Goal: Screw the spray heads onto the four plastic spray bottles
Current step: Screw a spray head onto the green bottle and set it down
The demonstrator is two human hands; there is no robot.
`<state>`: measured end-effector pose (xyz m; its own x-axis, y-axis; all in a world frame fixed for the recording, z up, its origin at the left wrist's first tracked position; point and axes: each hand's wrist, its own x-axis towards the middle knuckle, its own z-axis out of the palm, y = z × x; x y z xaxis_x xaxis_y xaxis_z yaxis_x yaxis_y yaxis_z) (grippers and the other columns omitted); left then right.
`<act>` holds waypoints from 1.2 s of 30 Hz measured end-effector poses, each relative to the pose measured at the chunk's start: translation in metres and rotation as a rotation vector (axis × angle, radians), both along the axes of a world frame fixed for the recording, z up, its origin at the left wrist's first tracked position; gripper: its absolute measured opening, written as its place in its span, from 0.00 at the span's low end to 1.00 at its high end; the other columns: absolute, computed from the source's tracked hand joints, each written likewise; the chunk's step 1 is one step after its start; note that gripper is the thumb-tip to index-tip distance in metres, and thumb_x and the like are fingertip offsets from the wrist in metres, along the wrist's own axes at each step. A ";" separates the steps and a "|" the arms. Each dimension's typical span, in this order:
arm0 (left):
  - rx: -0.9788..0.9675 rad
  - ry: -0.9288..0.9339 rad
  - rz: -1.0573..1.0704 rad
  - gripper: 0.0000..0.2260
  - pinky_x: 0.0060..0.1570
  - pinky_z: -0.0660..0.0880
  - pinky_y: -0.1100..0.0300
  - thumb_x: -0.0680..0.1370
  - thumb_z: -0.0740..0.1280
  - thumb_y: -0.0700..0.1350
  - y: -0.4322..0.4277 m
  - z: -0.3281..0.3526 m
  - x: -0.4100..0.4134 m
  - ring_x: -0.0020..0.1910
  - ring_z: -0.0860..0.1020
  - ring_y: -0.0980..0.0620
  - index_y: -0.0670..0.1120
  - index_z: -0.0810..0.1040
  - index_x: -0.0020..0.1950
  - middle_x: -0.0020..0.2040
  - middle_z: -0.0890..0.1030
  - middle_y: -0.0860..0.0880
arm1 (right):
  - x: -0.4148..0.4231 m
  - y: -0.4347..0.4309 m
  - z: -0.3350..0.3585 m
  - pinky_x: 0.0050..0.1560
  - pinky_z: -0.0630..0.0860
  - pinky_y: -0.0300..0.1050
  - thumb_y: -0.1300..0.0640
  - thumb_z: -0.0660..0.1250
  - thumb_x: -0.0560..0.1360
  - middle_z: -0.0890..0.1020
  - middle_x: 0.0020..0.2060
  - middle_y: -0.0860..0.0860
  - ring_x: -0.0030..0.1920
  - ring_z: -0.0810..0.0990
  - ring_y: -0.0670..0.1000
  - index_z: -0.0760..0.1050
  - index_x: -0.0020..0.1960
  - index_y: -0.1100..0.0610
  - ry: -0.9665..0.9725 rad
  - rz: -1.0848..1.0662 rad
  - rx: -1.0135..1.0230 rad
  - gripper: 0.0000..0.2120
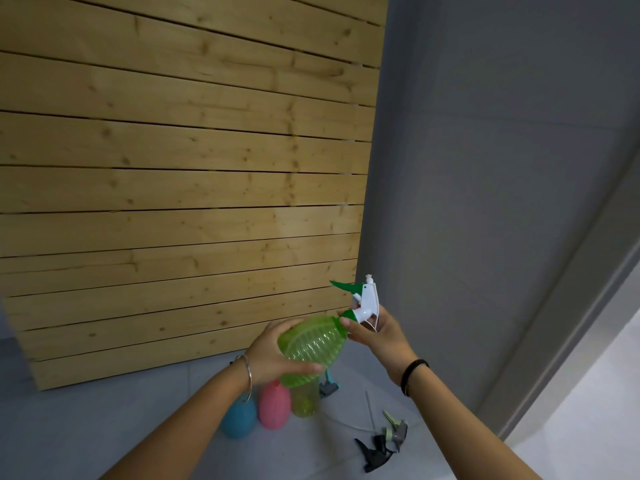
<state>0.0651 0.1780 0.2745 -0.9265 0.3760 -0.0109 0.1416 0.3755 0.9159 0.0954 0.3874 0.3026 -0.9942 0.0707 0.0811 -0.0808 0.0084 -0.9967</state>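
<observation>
Nearest, I have the left hand [273, 355] with fingers [306, 368] wrapped round the belly of the green bottle [311, 342], held tilted in the air; the right hand [382, 339] pinches its white spray head [367, 303] at the neck. Below, on the floor [104, 427] — blue bottle [239, 420], pink bottle [274, 408], yellow-green bottle [305, 401], loose spray heads [375, 453] just beside. Behind — a wooden slat panel [173, 168]

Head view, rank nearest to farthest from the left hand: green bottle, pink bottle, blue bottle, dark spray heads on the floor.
1. Green bottle: gripped in the left hand.
2. Pink bottle and blue bottle: on the floor under that wrist, too close to call.
3. Dark spray heads: floor, off to the right.
</observation>
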 end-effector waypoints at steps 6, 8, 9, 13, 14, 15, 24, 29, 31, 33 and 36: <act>0.374 -0.129 0.231 0.46 0.58 0.75 0.56 0.49 0.80 0.60 0.000 0.018 0.001 0.60 0.76 0.49 0.54 0.70 0.65 0.62 0.76 0.50 | 0.001 0.005 0.004 0.58 0.79 0.47 0.61 0.71 0.72 0.80 0.51 0.55 0.54 0.79 0.52 0.71 0.64 0.53 0.006 0.040 -0.040 0.22; 0.492 -0.180 0.254 0.48 0.63 0.73 0.51 0.46 0.79 0.64 0.002 0.024 0.002 0.60 0.77 0.46 0.48 0.74 0.63 0.59 0.80 0.46 | 0.001 -0.001 0.001 0.58 0.78 0.50 0.61 0.71 0.72 0.79 0.46 0.53 0.50 0.79 0.50 0.74 0.57 0.51 0.022 0.006 -0.068 0.16; 0.528 -0.197 0.217 0.48 0.62 0.73 0.51 0.46 0.78 0.66 0.005 0.026 0.004 0.59 0.78 0.46 0.46 0.76 0.61 0.58 0.81 0.45 | 0.000 -0.005 0.000 0.56 0.80 0.48 0.61 0.71 0.71 0.79 0.44 0.53 0.48 0.79 0.50 0.75 0.54 0.52 0.044 -0.029 -0.097 0.13; 0.566 -0.421 0.139 0.33 0.48 0.80 0.49 0.64 0.62 0.71 0.013 0.032 0.007 0.56 0.79 0.47 0.52 0.74 0.62 0.57 0.80 0.47 | -0.004 -0.007 0.003 0.44 0.80 0.37 0.60 0.71 0.72 0.80 0.41 0.51 0.45 0.80 0.48 0.76 0.52 0.56 0.084 -0.089 -0.131 0.10; 0.558 -0.494 0.162 0.32 0.44 0.81 0.48 0.66 0.56 0.72 0.011 0.031 0.006 0.54 0.80 0.47 0.53 0.73 0.60 0.56 0.80 0.47 | -0.004 -0.005 0.002 0.44 0.80 0.37 0.60 0.71 0.71 0.81 0.41 0.51 0.45 0.80 0.48 0.76 0.52 0.56 0.074 -0.076 -0.117 0.10; 0.534 -0.553 0.185 0.32 0.41 0.82 0.48 0.68 0.51 0.73 0.009 0.030 0.004 0.49 0.81 0.47 0.53 0.73 0.60 0.54 0.80 0.46 | -0.004 -0.003 0.001 0.44 0.80 0.37 0.60 0.72 0.71 0.81 0.41 0.51 0.45 0.80 0.48 0.76 0.51 0.56 0.064 -0.067 -0.108 0.10; 0.519 -0.415 0.039 0.44 0.56 0.77 0.52 0.60 0.73 0.61 0.009 0.028 0.006 0.61 0.76 0.46 0.47 0.62 0.71 0.67 0.73 0.43 | -0.006 0.004 -0.001 0.47 0.81 0.39 0.56 0.72 0.70 0.82 0.44 0.52 0.48 0.81 0.50 0.79 0.53 0.57 -0.017 -0.140 -0.167 0.13; 0.453 -0.618 0.029 0.35 0.43 0.81 0.48 0.69 0.53 0.72 0.006 0.037 0.008 0.56 0.80 0.41 0.54 0.61 0.71 0.65 0.74 0.43 | -0.006 0.002 -0.004 0.46 0.80 0.38 0.56 0.72 0.71 0.80 0.45 0.52 0.49 0.80 0.49 0.77 0.57 0.53 -0.022 -0.128 -0.165 0.15; 0.428 -0.561 0.098 0.31 0.42 0.82 0.50 0.73 0.54 0.67 0.009 0.034 0.006 0.53 0.80 0.42 0.53 0.58 0.72 0.65 0.73 0.44 | -0.006 0.001 -0.004 0.47 0.80 0.39 0.56 0.72 0.71 0.80 0.45 0.53 0.49 0.80 0.50 0.78 0.52 0.52 -0.030 -0.133 -0.169 0.11; 0.517 -0.525 0.082 0.28 0.48 0.81 0.50 0.76 0.59 0.59 0.011 0.031 0.006 0.59 0.77 0.44 0.47 0.60 0.72 0.65 0.73 0.44 | -0.007 0.002 -0.004 0.49 0.80 0.41 0.56 0.72 0.71 0.81 0.46 0.54 0.51 0.80 0.51 0.78 0.52 0.56 -0.046 -0.146 -0.196 0.11; 0.639 -0.585 -0.032 0.27 0.56 0.76 0.51 0.75 0.63 0.51 0.008 0.032 0.004 0.65 0.73 0.43 0.44 0.63 0.72 0.67 0.73 0.41 | -0.009 0.004 -0.004 0.53 0.80 0.45 0.54 0.72 0.71 0.82 0.47 0.55 0.51 0.80 0.52 0.77 0.50 0.60 -0.075 -0.151 -0.198 0.12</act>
